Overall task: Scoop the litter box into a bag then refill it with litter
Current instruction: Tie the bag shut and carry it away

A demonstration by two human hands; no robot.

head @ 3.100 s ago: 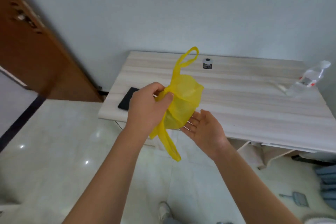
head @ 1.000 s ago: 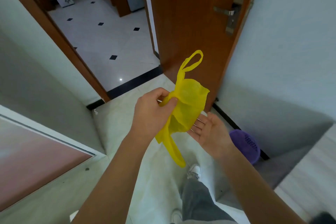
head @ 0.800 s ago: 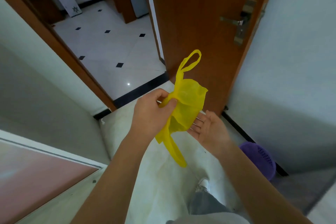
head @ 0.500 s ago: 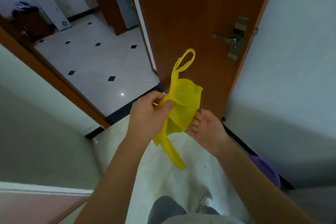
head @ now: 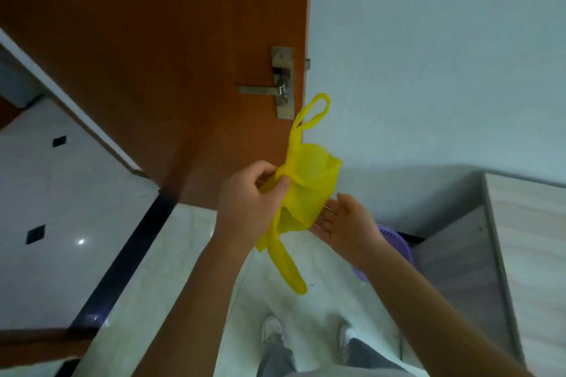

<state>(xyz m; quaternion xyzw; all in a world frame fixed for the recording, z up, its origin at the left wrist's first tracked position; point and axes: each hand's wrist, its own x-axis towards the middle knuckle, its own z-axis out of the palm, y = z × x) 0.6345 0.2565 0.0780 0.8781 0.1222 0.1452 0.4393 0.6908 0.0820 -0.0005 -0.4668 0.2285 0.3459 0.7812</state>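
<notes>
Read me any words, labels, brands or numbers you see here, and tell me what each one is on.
No readable text.
Thin yellow plastic bag: plain, no print.
Brown wooden door: no sign.
Metal door handle plate: a faint mark near its top, too blurred to read.
Purple perforated basket: no label visible.

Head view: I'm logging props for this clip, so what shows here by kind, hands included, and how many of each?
hands: 2, the left hand and the right hand
yellow bag: 1
purple basket: 1
door: 1
door handle: 1
shoes: 2
desk: 1
Total: 9
</notes>
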